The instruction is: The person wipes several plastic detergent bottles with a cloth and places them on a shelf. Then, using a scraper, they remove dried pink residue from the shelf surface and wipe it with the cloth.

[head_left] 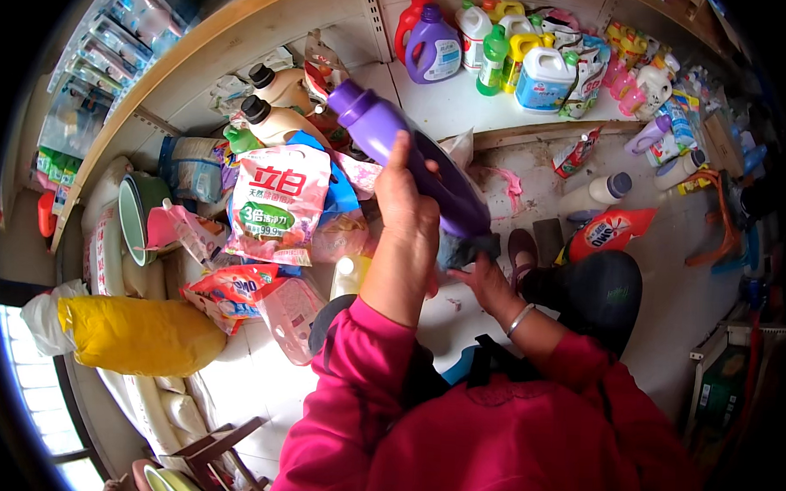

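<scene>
My left hand (404, 204) grips a purple plastic detergent bottle (428, 169) around its handle side. The bottle is tilted, its cap toward the upper left and its base toward my lap. Against that base my right hand (492, 285) presses a dark grey cloth (474, 247); part of the cloth is hidden behind the bottle. Left of my forearm stands a pink and white bag of laundry powder (279, 202). Two cream bottles with black caps, including the nearer one (283, 126), lie beyond it.
A low white shelf (398, 93) carries several detergent jugs, among them a purple jug (432, 49). On the floor at right lie a cream bottle (593, 193) and a red detergent bag (607, 233). A yellow sack (143, 334) and green basins (134, 214) stand at left.
</scene>
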Tool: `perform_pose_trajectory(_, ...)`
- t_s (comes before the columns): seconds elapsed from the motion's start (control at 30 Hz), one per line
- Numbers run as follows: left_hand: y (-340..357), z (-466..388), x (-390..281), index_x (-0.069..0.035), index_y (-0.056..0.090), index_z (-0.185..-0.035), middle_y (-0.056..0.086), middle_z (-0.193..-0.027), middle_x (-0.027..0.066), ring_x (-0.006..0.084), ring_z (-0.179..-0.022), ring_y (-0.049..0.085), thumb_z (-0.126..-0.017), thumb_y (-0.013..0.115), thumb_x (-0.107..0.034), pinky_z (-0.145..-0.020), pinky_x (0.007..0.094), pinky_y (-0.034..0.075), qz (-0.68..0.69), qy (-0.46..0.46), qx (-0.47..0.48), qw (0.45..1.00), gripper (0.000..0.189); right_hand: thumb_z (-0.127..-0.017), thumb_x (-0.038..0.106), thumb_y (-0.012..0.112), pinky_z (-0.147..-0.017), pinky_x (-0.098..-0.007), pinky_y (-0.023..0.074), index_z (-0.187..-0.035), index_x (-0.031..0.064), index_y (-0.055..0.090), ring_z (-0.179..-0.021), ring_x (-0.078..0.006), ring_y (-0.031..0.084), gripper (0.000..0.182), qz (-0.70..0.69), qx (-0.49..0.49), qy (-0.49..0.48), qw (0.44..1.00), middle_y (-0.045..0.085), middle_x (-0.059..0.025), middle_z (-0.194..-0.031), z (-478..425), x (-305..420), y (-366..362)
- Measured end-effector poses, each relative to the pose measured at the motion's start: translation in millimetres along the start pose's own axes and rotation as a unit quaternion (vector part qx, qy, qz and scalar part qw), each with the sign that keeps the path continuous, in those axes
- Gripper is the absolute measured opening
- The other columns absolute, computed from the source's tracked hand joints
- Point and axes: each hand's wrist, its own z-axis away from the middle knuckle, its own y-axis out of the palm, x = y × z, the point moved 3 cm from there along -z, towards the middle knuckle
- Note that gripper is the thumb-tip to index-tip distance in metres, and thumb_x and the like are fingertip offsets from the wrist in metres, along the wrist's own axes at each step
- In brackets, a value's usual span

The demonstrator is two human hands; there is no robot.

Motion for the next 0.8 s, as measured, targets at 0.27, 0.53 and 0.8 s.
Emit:
perform_pose_trajectory(0.27, -5.4, 20.4, -33.5, -0.01, 0.052, -0.088, 0.05, -0.064, 0.0014, 0.0117, -0.05, 0.045, -0.083, 0.053, -0.045, -0.051, 0.0267, 0.037, -0.003, -0.027, 0.159, 0.987, 0.035, -0.088, 0.049, 0.032, -0.1, -0.0437, 0.0269, -0.132, 0.0121, 0.031, -0.119, -0.0231, 0.038, 0.058, -0.381, 0.067, 0.029, 0.922, 0.037, -0.0056, -0.133, -39.4, 97.4, 32.0)
perform_pose_trajectory(0.53, -24.9, 60.3, -50.8, -0.003, 0.05, -0.086, 0.049, -0.061, 0.0038, 0.0115, -0.042, 0.043, -0.08, 0.053, -0.051, -0.045, 0.025, 0.039, -0.157, -0.064, 0.299, 0.939, 0.049, -0.087, 0.05, 0.038, -0.095, -0.0392, 0.0356, -0.114, 0.0056, 0.05, -0.107, -0.0282, 0.049, 0.053, -0.507, 0.01, -0.052, 0.861, 0.052, -0.0097, -0.118, -90.6, 132.1, -42.0)
perform_pose_trajectory(0.8, -41.5, 75.1, -59.1, 0.001, 0.051, -0.086, 0.049, -0.06, 0.0051, 0.011, -0.039, 0.042, -0.072, 0.069, -0.031, -0.035, 0.021, 0.032, -0.28, -0.003, 0.185, 0.942, 0.039, -0.078, 0.017, 0.057, -0.082, -0.03, 0.044, -0.104, 0.002, 0.056, -0.091, -0.0163, 0.056, 0.029, -0.283, -0.064, -0.091, 0.953, 0.06, -0.0053, -0.099, -97.0, 208.7, -91.3)
